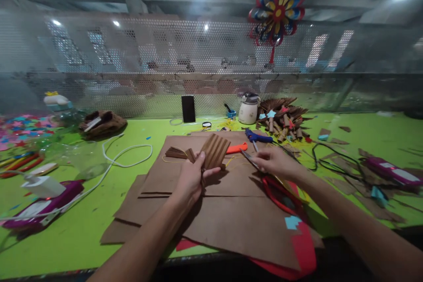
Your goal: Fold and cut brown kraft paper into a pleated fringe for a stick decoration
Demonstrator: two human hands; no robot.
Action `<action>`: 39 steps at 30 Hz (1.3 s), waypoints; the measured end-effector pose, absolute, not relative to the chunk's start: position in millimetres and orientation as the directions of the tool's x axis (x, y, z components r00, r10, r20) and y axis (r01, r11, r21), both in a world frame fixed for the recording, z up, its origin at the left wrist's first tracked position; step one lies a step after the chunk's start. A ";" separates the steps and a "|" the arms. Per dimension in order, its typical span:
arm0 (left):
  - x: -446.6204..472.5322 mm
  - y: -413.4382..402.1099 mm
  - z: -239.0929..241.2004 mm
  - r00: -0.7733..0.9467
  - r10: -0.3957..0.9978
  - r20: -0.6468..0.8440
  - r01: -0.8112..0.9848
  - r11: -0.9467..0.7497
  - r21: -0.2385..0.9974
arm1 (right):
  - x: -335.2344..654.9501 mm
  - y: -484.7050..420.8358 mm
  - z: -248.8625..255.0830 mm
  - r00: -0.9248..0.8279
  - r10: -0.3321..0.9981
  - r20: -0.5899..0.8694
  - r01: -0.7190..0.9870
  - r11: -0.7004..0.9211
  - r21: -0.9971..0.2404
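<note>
My left hand (pixel 194 174) pinches a piece of brown paper folded in pleats (pixel 214 152), its folds fanned a little above the fingers. A second narrow folded brown paper strip (pixel 176 153), with a thin yellow thread, shows just left of it. My right hand (pixel 272 162) is closed around the middle of a pair of scissors; their dark blades point up and left, and the red handles (pixel 280 196) hang below. An orange-handled tool (pixel 236 148) lies between the hands. Beyond it rests a blue glue gun (pixel 259 136). Brown paper sheets (pixel 228 216) are stacked beneath.
A white jar-like bottle (pixel 248 110) and a heap of pleated brown paper pieces (pixel 284 119) stand at the back. A dark phone-like slab (pixel 188 109) stands upright. Purple power strips (pixel 393 171) and cords (pixel 127 147) lie at the sides. Red paper (pixel 304 246) sticks out near the front edge.
</note>
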State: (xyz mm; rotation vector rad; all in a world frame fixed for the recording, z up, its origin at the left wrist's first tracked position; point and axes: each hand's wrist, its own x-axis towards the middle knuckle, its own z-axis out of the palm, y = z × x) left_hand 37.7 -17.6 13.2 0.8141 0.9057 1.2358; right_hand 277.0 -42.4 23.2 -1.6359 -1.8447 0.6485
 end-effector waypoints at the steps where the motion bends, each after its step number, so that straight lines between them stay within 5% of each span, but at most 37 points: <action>1: 37.1 -17.1 13.9 0.071 0.990 -0.119 -0.435 0.138 0.890 | 287.0 -47.2 22.2 -0.143 0.982 0.126 0.849 0.187 -0.494; 3: 36.0 -17.2 16.3 0.037 0.995 -0.096 -0.466 0.102 0.879 | 302.3 -60.7 17.1 -0.219 0.966 0.137 0.958 0.240 -0.156; 6: 34.8 -19.5 20.8 0.014 0.998 -0.069 -0.499 0.067 0.864 | 312.8 -81.8 6.3 -0.219 0.975 0.042 0.975 0.218 0.035; 18: 30.4 -27.4 34.6 0.068 0.997 -0.034 -0.514 0.064 0.855 | 327.0 -79.4 -17.8 0.020 1.000 0.015 0.915 -0.013 -0.403; 22: 30.7 -28.1 38.4 0.070 0.996 -0.057 -0.547 0.085 0.833 | 319.1 -96.1 0.7 -0.008 0.995 0.100 0.740 0.073 -0.669; 26: 31.1 -29.0 42.1 0.055 0.996 -0.064 -0.576 0.084 0.813 | 288.9 -95.2 11.4 -0.105 0.980 0.171 0.562 0.201 -0.802; 39: 35.0 -30.1 36.2 0.069 0.996 -0.048 -0.559 0.079 0.826 | 207.2 -81.5 17.5 -0.064 0.980 0.189 0.708 0.178 -0.684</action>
